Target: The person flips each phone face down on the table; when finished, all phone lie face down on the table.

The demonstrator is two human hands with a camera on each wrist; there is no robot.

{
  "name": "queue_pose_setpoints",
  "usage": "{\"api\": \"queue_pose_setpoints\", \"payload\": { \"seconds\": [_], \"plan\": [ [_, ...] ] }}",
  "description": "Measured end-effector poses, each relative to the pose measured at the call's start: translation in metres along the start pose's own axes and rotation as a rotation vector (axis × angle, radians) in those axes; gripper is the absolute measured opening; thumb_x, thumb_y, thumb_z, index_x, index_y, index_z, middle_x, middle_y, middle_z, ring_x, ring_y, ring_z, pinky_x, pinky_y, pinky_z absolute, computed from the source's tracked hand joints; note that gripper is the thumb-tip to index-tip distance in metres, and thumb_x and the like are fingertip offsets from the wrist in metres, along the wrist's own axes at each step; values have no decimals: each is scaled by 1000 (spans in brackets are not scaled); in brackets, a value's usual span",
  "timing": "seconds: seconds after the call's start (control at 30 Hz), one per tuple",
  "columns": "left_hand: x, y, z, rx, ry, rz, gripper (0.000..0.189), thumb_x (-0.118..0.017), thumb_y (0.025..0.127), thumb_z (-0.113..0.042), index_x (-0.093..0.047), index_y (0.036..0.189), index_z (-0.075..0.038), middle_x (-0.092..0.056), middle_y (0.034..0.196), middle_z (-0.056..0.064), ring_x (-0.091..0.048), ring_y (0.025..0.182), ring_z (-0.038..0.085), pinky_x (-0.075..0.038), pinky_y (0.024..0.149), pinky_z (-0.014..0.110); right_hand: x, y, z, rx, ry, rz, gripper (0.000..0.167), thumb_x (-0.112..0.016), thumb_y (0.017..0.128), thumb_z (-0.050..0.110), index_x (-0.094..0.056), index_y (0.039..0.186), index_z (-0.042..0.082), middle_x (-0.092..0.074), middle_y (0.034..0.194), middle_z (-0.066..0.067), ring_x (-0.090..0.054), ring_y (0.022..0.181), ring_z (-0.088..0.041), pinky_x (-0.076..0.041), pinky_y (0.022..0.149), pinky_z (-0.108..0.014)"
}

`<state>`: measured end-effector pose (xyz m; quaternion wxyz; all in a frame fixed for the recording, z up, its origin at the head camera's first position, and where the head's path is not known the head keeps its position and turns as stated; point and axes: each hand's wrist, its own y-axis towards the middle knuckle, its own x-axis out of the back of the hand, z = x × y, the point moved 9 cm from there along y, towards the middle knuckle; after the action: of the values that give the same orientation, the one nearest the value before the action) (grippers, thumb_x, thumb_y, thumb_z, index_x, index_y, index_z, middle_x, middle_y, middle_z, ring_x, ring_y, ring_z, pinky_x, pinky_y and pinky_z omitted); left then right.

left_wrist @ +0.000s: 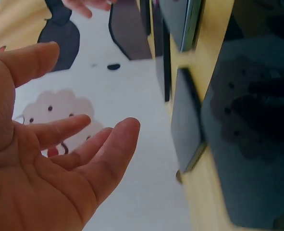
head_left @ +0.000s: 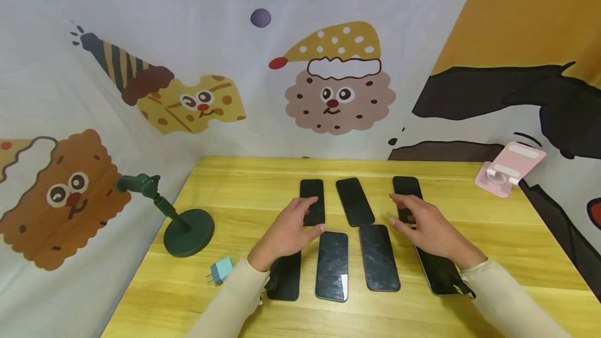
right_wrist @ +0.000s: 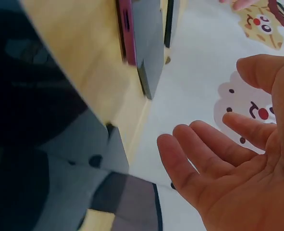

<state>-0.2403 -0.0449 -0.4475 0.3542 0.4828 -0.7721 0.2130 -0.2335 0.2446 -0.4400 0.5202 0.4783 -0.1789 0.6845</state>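
Observation:
Several black phones lie face up in two rows on the yellow wooden table (head_left: 235,192). My left hand (head_left: 292,227) hovers open, fingers relaxed, over the back-left phone (head_left: 312,197) and the front-left phone (head_left: 285,278). My right hand (head_left: 426,226) hovers open over the back-right phone (head_left: 406,188) and the front-right phone (head_left: 440,274). Between the hands lie the back-middle phone (head_left: 354,201) and two front phones (head_left: 332,265) (head_left: 378,257). The left wrist view shows an empty open palm (left_wrist: 60,163) beside dark phones (left_wrist: 257,125). An empty palm (right_wrist: 228,168) also shows in the right wrist view.
A dark green stand (head_left: 187,226) with a round base is at the table's left. A small blue charger plug (head_left: 220,270) lies in front of it. A pink phone stand (head_left: 509,168) sits at the back right corner. Cartoon-printed cloth walls (head_left: 328,82) close in three sides.

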Motion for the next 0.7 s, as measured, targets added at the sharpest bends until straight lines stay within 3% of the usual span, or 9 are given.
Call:
{"api": "queue_pose_setpoints", "payload": {
  "seconds": [0.13,0.43,0.7],
  "plan": [
    [-17,-7,-4,-4,-56,44,71,-70,102,-43,-45,160,-10,-55,149,17,-66,124,29,-58,99,44,-7,-9,4,-18,97,19,55,-73,102,22,-54,151,4,-67,136,-19,-71,116,-36,-65,83,-45],
    [-46,-11,-8,30,-319,96,63,-72,102,-34,-50,156,-9,-55,150,17,-67,123,29,-61,87,29,-20,-23,5,-87,198,18,46,-71,103,20,-59,146,8,-72,129,-15,-75,109,-30,-59,75,-27],
    [-70,-13,-19,69,-435,132,62,-74,101,-33,-53,154,-10,-58,150,15,-68,125,25,-60,88,28,-30,-39,1,-167,237,28,44,-70,105,25,-60,143,4,-74,127,-12,-75,107,-27,-61,82,-32]
  ]
}}
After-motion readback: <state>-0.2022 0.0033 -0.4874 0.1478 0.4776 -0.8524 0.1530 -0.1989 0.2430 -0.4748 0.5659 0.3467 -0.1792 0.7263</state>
